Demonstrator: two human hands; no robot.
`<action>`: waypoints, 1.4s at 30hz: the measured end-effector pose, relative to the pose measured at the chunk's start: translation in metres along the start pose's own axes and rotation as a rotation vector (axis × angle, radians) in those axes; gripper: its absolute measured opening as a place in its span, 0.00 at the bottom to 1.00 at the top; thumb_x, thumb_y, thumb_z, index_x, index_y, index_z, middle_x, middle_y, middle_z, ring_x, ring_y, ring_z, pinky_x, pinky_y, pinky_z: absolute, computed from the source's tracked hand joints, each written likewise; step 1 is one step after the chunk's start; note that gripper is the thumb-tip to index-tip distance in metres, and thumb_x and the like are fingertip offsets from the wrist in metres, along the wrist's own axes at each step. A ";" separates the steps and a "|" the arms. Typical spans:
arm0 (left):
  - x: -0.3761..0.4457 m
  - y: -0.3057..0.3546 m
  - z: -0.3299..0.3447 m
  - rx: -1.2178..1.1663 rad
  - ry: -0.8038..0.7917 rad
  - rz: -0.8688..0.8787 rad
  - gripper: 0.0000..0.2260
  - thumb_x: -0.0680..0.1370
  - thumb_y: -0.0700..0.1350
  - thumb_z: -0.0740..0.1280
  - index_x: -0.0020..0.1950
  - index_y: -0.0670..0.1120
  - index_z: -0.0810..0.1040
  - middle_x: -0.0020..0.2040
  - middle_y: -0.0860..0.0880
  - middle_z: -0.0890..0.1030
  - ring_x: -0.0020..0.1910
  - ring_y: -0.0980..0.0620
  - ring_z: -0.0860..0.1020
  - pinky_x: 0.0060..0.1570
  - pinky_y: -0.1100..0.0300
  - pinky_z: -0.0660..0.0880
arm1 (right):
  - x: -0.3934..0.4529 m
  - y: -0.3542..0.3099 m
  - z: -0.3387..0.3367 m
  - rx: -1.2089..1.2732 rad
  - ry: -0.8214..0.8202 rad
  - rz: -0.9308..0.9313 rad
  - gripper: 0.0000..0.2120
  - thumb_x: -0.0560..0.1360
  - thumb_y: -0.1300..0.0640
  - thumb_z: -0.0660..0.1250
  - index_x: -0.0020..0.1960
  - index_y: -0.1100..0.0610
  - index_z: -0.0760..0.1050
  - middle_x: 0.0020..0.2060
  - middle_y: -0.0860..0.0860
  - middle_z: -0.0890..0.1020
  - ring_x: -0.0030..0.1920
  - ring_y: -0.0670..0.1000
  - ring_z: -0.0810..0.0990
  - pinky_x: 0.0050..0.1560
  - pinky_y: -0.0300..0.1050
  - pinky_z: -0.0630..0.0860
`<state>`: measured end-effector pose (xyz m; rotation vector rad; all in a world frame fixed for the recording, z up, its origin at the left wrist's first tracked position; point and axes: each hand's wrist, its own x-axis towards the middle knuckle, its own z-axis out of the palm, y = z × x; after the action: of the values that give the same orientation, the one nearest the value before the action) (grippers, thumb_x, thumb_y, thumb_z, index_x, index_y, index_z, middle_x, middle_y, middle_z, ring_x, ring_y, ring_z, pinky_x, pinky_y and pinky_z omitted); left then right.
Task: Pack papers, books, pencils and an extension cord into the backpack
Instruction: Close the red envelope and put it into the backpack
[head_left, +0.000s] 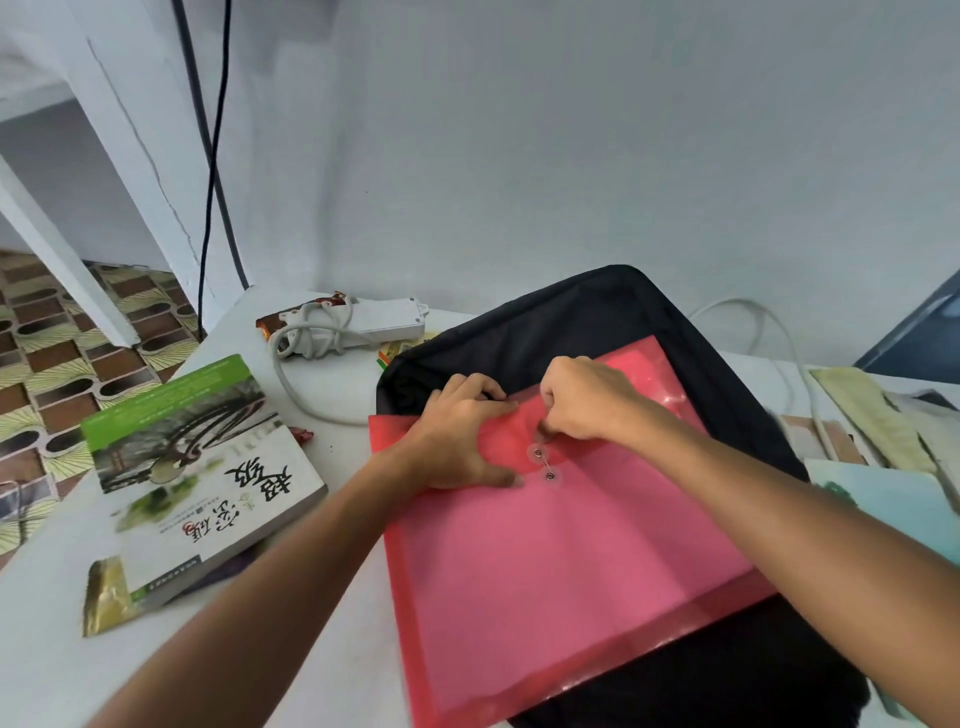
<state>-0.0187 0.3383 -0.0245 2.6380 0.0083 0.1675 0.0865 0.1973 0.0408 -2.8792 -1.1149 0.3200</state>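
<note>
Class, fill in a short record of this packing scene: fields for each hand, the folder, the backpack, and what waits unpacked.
left hand: presses flat on the red folder
right hand: pinches the folder's string clasp
folder: lies on the black backpack
unpacked: book, extension cord, both on the table, left of the backpack

Folder (561, 571) across backpack (571, 317) (mouth blocked)
</note>
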 end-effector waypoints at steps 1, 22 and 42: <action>-0.001 0.000 0.000 0.004 0.005 0.003 0.46 0.55 0.73 0.63 0.68 0.50 0.74 0.61 0.54 0.69 0.59 0.54 0.65 0.62 0.51 0.65 | -0.001 0.002 0.002 0.012 0.008 -0.002 0.17 0.64 0.53 0.77 0.30 0.55 0.69 0.29 0.49 0.74 0.37 0.56 0.76 0.30 0.42 0.63; 0.050 0.019 -0.071 -0.685 -0.710 -0.336 0.07 0.75 0.35 0.67 0.51 0.39 0.82 0.47 0.41 0.83 0.44 0.46 0.82 0.52 0.52 0.78 | -0.027 0.005 -0.019 0.209 0.161 -0.538 0.18 0.67 0.45 0.75 0.31 0.51 0.69 0.23 0.44 0.69 0.27 0.46 0.68 0.30 0.41 0.62; 0.034 0.052 -0.076 -1.113 -0.784 -0.181 0.17 0.69 0.31 0.64 0.53 0.46 0.80 0.50 0.43 0.82 0.42 0.50 0.82 0.44 0.58 0.79 | -0.055 0.010 -0.060 0.547 -0.053 -0.391 0.21 0.62 0.50 0.81 0.29 0.58 0.70 0.19 0.43 0.65 0.24 0.44 0.63 0.26 0.36 0.59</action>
<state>0.0049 0.3303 0.0703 1.4366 -0.0836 -0.7177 0.0659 0.1550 0.1084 -2.1442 -1.3147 0.5751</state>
